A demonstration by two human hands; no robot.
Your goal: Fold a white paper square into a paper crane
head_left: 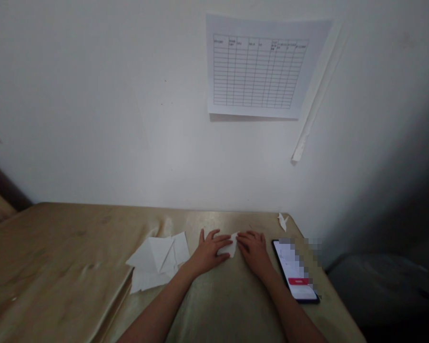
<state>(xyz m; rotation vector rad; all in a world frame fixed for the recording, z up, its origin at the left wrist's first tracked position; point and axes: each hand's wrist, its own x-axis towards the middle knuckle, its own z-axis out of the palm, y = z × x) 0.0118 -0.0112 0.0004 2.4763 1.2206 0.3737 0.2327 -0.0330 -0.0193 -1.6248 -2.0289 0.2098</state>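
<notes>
A small piece of white paper (232, 246) lies on the table between my two hands. My left hand (209, 251) rests over its left part, fingers spread, thumb and fingertips on the paper. At the paper's upper right edge, the fingertips of my right hand (254, 250) touch it, palm down with the fingers stretched out. To the left of my left hand lies a loose pile of white paper sheets (153, 276), some with slanted edges.
Right of my right hand lies a phone (296, 271) with its screen lit. A small folded paper shape (282, 222) sits near the back right corner of the covered table (221, 309). The wall behind carries a printed table sheet (257, 71).
</notes>
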